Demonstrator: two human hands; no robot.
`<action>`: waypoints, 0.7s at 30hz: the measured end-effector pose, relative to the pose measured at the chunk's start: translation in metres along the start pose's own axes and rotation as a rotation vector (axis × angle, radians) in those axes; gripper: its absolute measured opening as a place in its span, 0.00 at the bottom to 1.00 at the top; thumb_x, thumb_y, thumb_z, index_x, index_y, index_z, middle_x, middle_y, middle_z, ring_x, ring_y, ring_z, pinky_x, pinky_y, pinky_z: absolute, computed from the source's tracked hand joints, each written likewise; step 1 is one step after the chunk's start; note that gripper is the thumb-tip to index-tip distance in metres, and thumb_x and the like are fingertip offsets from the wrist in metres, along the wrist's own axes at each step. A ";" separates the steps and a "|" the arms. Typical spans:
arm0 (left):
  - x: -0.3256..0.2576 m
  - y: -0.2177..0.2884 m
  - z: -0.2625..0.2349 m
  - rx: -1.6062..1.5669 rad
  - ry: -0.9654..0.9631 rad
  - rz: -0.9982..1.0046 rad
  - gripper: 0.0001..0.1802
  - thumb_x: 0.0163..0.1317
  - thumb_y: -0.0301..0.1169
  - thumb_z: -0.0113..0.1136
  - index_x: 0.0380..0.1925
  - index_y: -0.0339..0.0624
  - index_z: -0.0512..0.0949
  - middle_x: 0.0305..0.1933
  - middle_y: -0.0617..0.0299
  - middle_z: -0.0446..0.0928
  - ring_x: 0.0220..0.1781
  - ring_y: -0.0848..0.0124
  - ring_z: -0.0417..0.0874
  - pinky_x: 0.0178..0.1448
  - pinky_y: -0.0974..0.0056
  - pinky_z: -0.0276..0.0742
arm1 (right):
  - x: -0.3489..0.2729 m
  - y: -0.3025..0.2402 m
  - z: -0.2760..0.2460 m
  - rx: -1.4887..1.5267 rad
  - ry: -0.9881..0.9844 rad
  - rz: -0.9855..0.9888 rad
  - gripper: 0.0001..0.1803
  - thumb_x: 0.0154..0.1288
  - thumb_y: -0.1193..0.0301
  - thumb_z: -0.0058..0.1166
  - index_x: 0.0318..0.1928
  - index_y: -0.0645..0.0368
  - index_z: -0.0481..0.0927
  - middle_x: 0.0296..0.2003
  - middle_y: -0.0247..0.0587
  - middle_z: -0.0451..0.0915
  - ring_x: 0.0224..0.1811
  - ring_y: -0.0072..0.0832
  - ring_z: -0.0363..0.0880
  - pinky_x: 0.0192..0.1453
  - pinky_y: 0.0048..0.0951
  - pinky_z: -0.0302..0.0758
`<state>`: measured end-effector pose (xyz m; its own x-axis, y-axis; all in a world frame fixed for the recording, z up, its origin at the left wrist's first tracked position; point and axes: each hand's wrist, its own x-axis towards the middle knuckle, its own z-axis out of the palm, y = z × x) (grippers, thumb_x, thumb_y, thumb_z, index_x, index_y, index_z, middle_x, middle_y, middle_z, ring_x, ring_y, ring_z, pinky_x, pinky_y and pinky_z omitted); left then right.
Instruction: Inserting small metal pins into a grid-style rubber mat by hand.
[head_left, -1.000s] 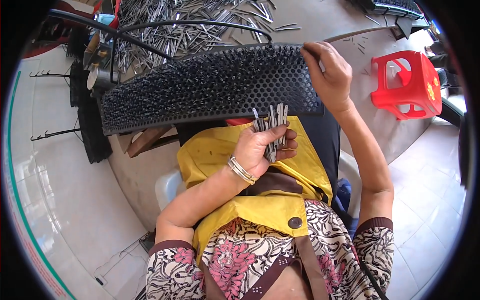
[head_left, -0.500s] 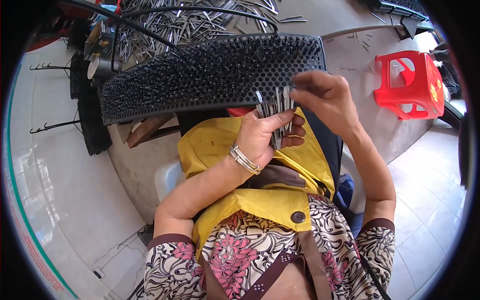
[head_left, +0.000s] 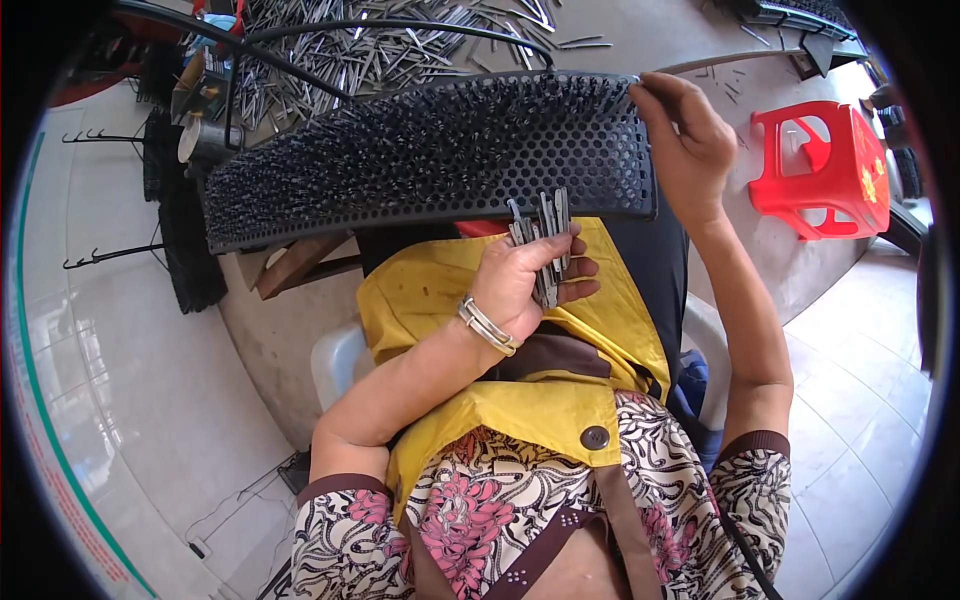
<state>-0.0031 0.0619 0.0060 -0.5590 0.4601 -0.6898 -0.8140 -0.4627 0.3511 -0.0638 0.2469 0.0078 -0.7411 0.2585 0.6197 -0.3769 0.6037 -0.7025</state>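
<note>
A bundle of thin, flat metal strips (head_left: pixel 552 222) stands upright in my left hand (head_left: pixel 508 280), its thumb pressed across them and fingers curled behind. My right hand (head_left: pixel 692 138) is at the far right corner of a black perforated rack (head_left: pixel 610 160), thumb and forefinger pinched at its edge. What sits between those fingertips is too small to make out. Dark upright strips (head_left: pixel 400 145) fill the rack's holes on the left and along the far side. Bare holes show on its near right part. The rack rests just beyond my lap.
Behind the rack lies a heap of loose metal strips (head_left: pixel 380 60), with a curved black bar (head_left: pixel 400 24) arching over. A red plastic stool (head_left: pixel 850 165) stands to the right. At left are a metal cup (head_left: pixel 205 138), wall hooks (head_left: pixel 110 250) and black bristly racks (head_left: pixel 190 245).
My right hand has moved from beside the bundle out to the rack's far right corner. My left hand keeps the strips and has shifted slightly.
</note>
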 end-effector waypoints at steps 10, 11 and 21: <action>0.001 0.002 0.000 0.028 0.013 0.024 0.05 0.54 0.23 0.57 0.32 0.38 0.75 0.29 0.60 0.75 0.32 0.67 0.79 0.36 0.58 0.80 | 0.000 0.017 0.018 -0.242 -0.330 -0.463 0.11 0.47 0.84 0.51 0.35 0.66 0.74 0.31 0.47 0.74 0.33 0.43 0.73 0.35 0.34 0.72; 0.001 0.002 0.001 0.026 -0.006 0.032 0.05 0.53 0.23 0.58 0.32 0.38 0.75 0.30 0.60 0.76 0.31 0.67 0.79 0.36 0.58 0.81 | -0.001 0.017 0.017 -0.244 -0.332 -0.460 0.11 0.47 0.84 0.51 0.35 0.66 0.74 0.31 0.47 0.74 0.33 0.43 0.73 0.35 0.34 0.72; -0.003 0.001 0.006 0.058 -0.061 0.043 0.06 0.52 0.23 0.59 0.31 0.37 0.76 0.29 0.59 0.77 0.30 0.67 0.80 0.36 0.60 0.81 | 0.010 0.020 0.017 -0.313 -0.537 -0.483 0.12 0.47 0.80 0.53 0.36 0.64 0.73 0.31 0.46 0.73 0.36 0.44 0.71 0.38 0.36 0.71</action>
<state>-0.0032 0.0651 0.0123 -0.6008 0.4868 -0.6341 -0.7958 -0.4396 0.4165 -0.0882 0.2490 -0.0054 -0.7324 -0.4379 0.5213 -0.6104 0.7616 -0.2178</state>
